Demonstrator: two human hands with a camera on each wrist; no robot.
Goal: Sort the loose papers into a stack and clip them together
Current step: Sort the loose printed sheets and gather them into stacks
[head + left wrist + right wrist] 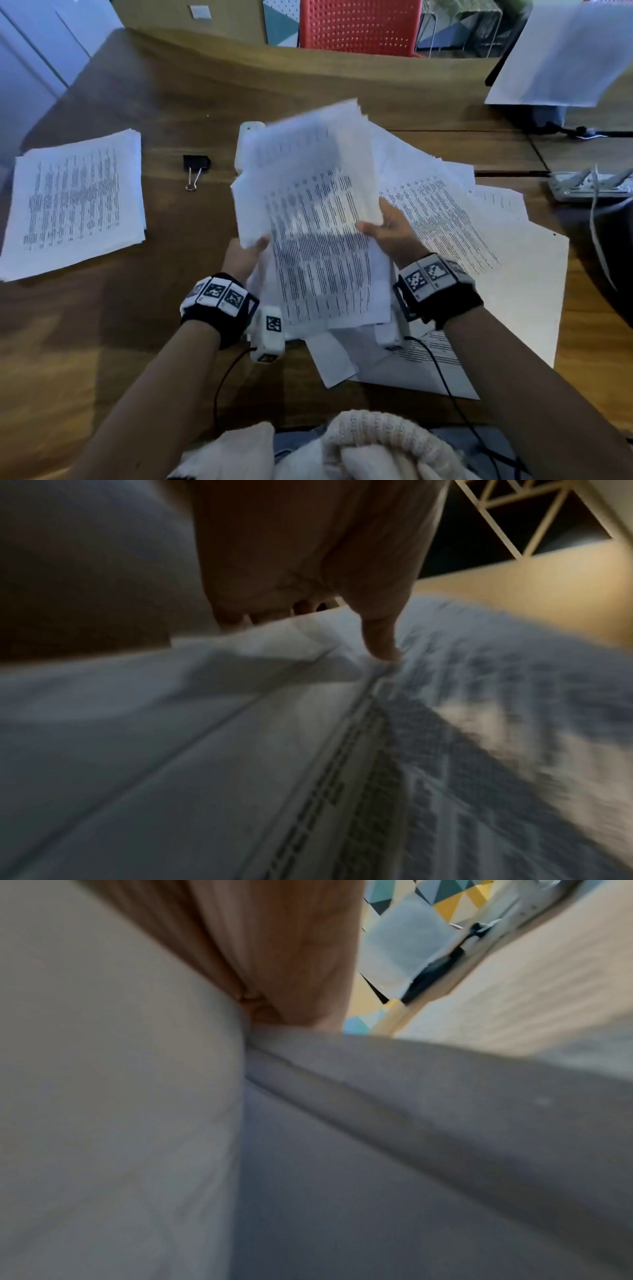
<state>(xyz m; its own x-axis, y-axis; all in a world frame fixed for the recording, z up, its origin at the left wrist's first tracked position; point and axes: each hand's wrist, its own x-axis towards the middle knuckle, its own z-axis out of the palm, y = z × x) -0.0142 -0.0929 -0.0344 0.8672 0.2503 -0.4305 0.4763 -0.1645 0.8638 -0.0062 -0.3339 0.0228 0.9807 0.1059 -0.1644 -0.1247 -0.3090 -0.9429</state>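
Observation:
I hold a loose bundle of printed sheets (pixel 315 219) lifted above the wooden table (pixel 120 325). My left hand (pixel 245 255) grips its left edge, thumb on top; in the left wrist view the thumb (pixel 380 637) presses on the printed paper (pixel 479 723). My right hand (pixel 387 228) grips the bundle's right edge; the right wrist view shows only blurred paper (pixel 342 1150) under the hand (pixel 298 969). More loose sheets (pixel 472 240) lie spread on the table under and right of the bundle. A black binder clip (pixel 196 168) lies left of the bundle.
A neat stack of printed papers (pixel 73 202) lies at the table's left. A power strip with cables (pixel 589 185) sits at the right edge. A sheet (pixel 565 54) hangs over a dark object at the far right. A red chair (pixel 359 27) stands behind the table.

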